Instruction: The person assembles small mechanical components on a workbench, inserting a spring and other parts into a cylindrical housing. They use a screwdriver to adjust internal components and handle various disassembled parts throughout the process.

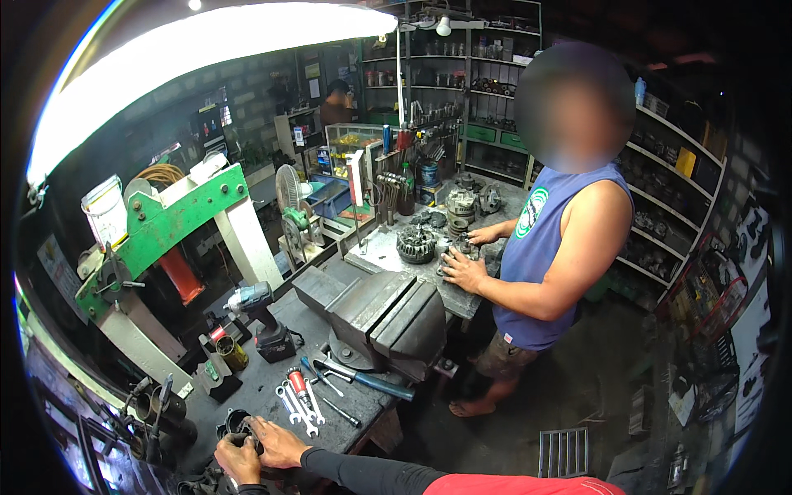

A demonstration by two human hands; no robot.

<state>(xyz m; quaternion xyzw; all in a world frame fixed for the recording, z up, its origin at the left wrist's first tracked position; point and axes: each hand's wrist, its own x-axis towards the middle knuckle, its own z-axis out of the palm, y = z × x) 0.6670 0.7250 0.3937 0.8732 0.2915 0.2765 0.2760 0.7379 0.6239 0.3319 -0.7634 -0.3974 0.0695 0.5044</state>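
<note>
At the near left end of the workbench [272, 355], my left hand [237, 460] and my right hand [277, 443] are close together on a dark, round machine part [237, 422]. The fingers of both hands are curled against it, and they hide its near side. Right of my hands lie several combination wrenches [314, 403], a red-handled tool [298, 383] and a dark bar with a socket-like end [340, 412]. A hammer [363, 379] with a dark blue handle rests beyond them.
A big bench vise [375, 313] stands at the bench's far right, with a cordless impact driver [262, 318] left of it. Across from me, a person in a blue sleeveless shirt [569, 223] handles parts beside an alternator housing [416, 244]. A green press frame [177, 227] rises at left.
</note>
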